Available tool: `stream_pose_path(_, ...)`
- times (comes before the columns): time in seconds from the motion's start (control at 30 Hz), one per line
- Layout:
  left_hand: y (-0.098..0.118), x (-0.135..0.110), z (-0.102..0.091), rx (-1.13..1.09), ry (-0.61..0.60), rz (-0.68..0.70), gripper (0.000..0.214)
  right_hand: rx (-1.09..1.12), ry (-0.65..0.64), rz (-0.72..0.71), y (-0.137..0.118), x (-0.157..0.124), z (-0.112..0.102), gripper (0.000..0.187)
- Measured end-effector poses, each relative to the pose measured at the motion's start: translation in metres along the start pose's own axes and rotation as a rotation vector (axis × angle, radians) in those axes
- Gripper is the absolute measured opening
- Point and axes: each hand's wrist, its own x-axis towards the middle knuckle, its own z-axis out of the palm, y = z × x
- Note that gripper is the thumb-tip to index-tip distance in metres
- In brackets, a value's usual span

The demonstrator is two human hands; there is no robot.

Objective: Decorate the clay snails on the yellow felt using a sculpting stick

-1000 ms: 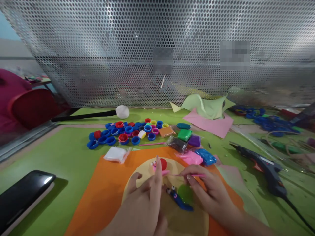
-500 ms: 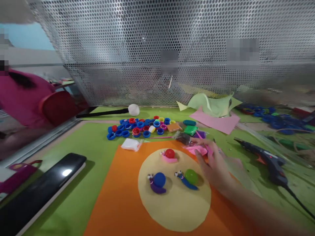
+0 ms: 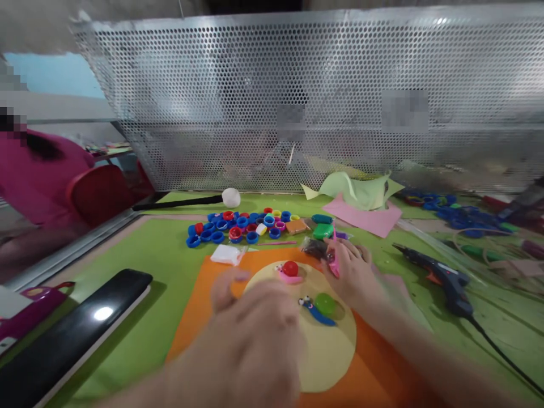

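My left hand [image 3: 259, 334] is blurred by motion in front of the orange sheet [image 3: 198, 294], with its fingers curled and hard to make out. It hides part of the pale yellow paper circle [image 3: 325, 362] and the blue-and-purple snail there. My right hand [image 3: 351, 269] closes around a pink clay packet [image 3: 334, 263] just beyond the circle. Two clay snails with googly eyes show on the circle: a pink one with a red shell [image 3: 290, 269] and a blue one with a green shell [image 3: 325, 304]. A dark clay packet [image 3: 313, 247] lies beside my right fingers.
Several bottle caps [image 3: 242, 222] lie beyond the sheet, near a white packet [image 3: 227, 255] and a green packet [image 3: 323, 231]. A glue gun [image 3: 442, 277] with its cord lies right. A black case [image 3: 80, 328] is at left. A perforated metal panel [image 3: 263, 73] stands behind.
My left hand has come into view over the sheet and covers the blue-and-purple snail. My right hand's fingers have closed on the pink packet. The view has tilted up slightly.
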Motion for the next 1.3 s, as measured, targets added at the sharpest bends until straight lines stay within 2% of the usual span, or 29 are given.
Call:
stream_pose_path(0.03, -0.007, 0.011, 0.001, -0.007, 0.010, 0.012, 0.018, -0.029, 0.000, 0.008, -0.001, 0.002, 0.001, 0.024)
stream_pose_path(0.1, -0.024, 0.029, 0.004, 0.013, 0.026, -0.070, 0.016, -0.074, -0.010, 0.029, -0.004, 0.006, 0.005, 0.026)
stream_pose_path(0.13, -0.031, 0.034, 0.006, 0.032, -0.006, -0.117, 0.016, -0.089, -0.016, 0.037, -0.005, 0.008, 0.008, 0.026)
stream_pose_path(0.23, -0.045, 0.039, 0.009, 0.044, -0.054, -0.185, 0.018, -0.092, -0.021, 0.024, -0.007, 0.011, 0.016, 0.024)
stream_pose_path(0.33, -0.047, 0.036, 0.010, 0.000, -0.094, -0.234, 0.019, -0.035, 0.021, -0.041, -0.008, 0.013, 0.019, 0.022)
stream_pose_path(0.43, -0.048, 0.035, 0.012, -0.030, -0.113, -0.273, 0.019, 0.076, 0.083, -0.132, -0.013, 0.015, 0.007, 0.009)
stream_pose_path(0.5, -0.050, 0.036, 0.014, -0.045, -0.107, -0.296, 0.019, 0.166, 0.140, -0.185, -0.019, 0.015, -0.008, 0.014)
stream_pose_path(0.6, -0.049, 0.038, 0.014, -0.253, -0.070, -0.356, 0.017, 0.306, 0.245, -0.200, -0.031, 0.008, -0.032, 0.015)
stream_pose_path(0.67, -0.045, 0.037, 0.014, -0.463, -0.029, -0.398, 0.015, 0.410, 0.262, -0.221, -0.037, 0.000, -0.041, 0.018)
stream_pose_path(0.73, -0.039, 0.036, 0.014, -0.619, -0.025, -0.447, 0.016, 0.490, 0.238, -0.277, -0.040, -0.008, -0.041, 0.019)
stream_pose_path(0.83, -0.033, 0.034, 0.015, -0.725, -0.068, -0.513, 0.019, 0.551, 0.207, -0.326, -0.039, -0.015, -0.032, 0.019)
stream_pose_path(0.97, -0.036, 0.035, 0.017, -0.666, -0.079, -0.515, 0.020, 0.596, 0.204, -0.319, -0.036, -0.016, -0.024, 0.021)
stream_pose_path(1.13, -0.040, 0.036, 0.020, -0.514, -0.104, -0.445, 0.014, 0.649, 0.195, -0.409, -0.037, -0.018, -0.027, 0.023)
stream_pose_path(1.3, -0.039, 0.033, 0.021, -0.506, 0.099, -0.396, 0.004, 0.726, 0.166, -0.434, -0.038, -0.021, -0.027, 0.026)
